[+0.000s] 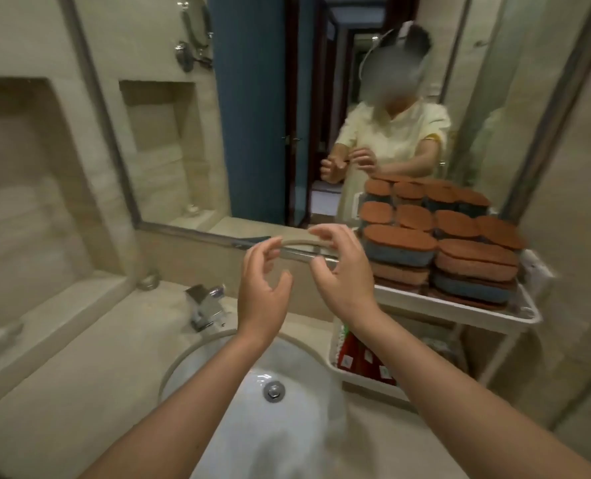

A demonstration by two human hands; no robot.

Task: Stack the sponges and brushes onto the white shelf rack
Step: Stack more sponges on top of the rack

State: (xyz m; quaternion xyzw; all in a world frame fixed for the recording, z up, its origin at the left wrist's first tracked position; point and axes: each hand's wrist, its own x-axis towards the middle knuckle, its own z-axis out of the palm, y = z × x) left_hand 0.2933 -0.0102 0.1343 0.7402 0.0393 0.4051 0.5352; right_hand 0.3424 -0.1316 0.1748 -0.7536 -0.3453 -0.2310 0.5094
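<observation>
left hand (263,285) | right hand (342,278) | raised, holding beige strip (297,242) (bowed)

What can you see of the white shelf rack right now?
The white shelf rack looks plastic and stands on the counter right of the sink, against the mirror. Thin white posts carry a rimmed top tray packed with layered oval sponges, brown-topped over blue or pink. A lower tray holds red packets. Neither hand touches it: left hand and right hand hold a thin beige strip left of it.
</observation>
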